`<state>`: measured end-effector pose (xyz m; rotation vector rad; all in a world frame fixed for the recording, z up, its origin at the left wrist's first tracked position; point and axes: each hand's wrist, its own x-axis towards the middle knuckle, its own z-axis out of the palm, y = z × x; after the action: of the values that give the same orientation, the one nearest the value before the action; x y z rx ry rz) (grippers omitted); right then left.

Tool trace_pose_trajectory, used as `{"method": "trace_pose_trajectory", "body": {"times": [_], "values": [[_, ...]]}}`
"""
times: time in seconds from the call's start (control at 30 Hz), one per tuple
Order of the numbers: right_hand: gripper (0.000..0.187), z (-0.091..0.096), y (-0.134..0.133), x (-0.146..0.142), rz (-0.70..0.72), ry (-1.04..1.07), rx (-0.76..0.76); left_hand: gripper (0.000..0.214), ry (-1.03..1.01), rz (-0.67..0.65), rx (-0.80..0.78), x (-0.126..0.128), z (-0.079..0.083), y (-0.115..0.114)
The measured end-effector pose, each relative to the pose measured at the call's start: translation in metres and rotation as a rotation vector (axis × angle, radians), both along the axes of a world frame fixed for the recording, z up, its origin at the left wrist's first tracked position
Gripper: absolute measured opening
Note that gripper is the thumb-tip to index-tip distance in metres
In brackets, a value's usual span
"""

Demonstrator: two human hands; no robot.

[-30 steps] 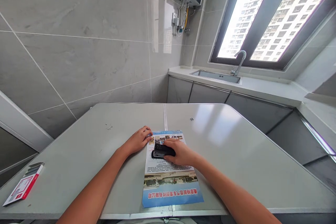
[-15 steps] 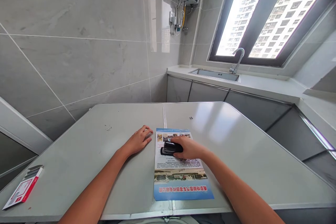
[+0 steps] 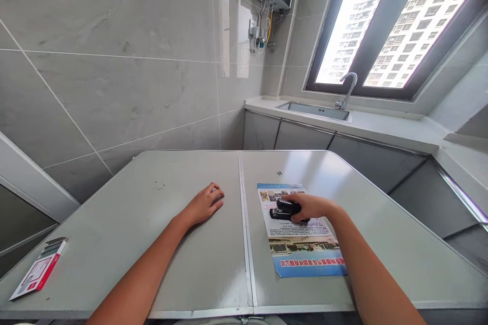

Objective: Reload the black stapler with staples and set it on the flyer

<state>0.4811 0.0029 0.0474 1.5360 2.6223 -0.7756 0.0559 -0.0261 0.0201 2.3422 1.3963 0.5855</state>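
Note:
My right hand point(image 3: 312, 206) is closed around a black stapler point(image 3: 285, 208), its jaw end pointing left. Under the stapler lies a printed flyer point(image 3: 301, 247) with a blue band, photos and text that appears upside down. The right forearm covers the flyer's lower right corner. My left hand point(image 3: 206, 205) rests on the table left of the seam, fingers slightly bent and apart, holding nothing and not touching the flyer.
On the pale folding table point(image 3: 206, 264) lie tiny scattered staples point(image 3: 160, 185) at the left and small metal pieces point(image 3: 279, 172) beyond the flyer. A red-and-white packet point(image 3: 40, 270) lies near the left edge. Behind are a sink point(image 3: 316, 110) and a tap point(image 3: 347, 90).
My right hand has moved right with the stapler, and the flyer has shifted right with it, off the table's seam. My left hand has stayed in about the same place.

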Motion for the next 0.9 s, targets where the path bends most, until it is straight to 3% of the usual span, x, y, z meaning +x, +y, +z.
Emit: {"method": "trace_pose_trajectory", "body": {"times": [0.2, 0.3, 0.37, 0.43, 0.53, 0.7, 0.9], "values": [[0.071, 0.014, -0.003, 0.003, 0.068, 0.133, -0.071, 0.029, -0.015, -0.005, -0.005, -0.001, -0.001, 0.001], [0.057, 0.013, 0.005, 0.009, 0.060, 0.312, -0.110, 0.028, -0.003, -0.007, -0.006, -0.002, -0.001, 0.001], [0.049, 0.002, 0.017, 0.019, -0.167, 0.337, 0.050, 0.027, 0.014, -0.005, -0.012, -0.002, 0.000, 0.001], [0.044, -0.014, 0.031, 0.034, -0.503, 0.240, 0.279, 0.026, 0.024, -0.001, -0.017, -0.001, 0.001, 0.001], [0.033, -0.035, 0.047, 0.061, -0.716, 0.150, 0.355, 0.025, 0.020, 0.002, -0.016, -0.001, 0.001, 0.001], [0.027, -0.050, 0.057, 0.080, -0.771, 0.130, 0.350, 0.025, 0.017, 0.003, -0.008, 0.000, -0.001, 0.001], [0.037, -0.045, 0.052, 0.062, -0.695, 0.193, 0.381, 0.025, 0.015, 0.007, -0.016, 0.000, 0.001, 0.000]]}}
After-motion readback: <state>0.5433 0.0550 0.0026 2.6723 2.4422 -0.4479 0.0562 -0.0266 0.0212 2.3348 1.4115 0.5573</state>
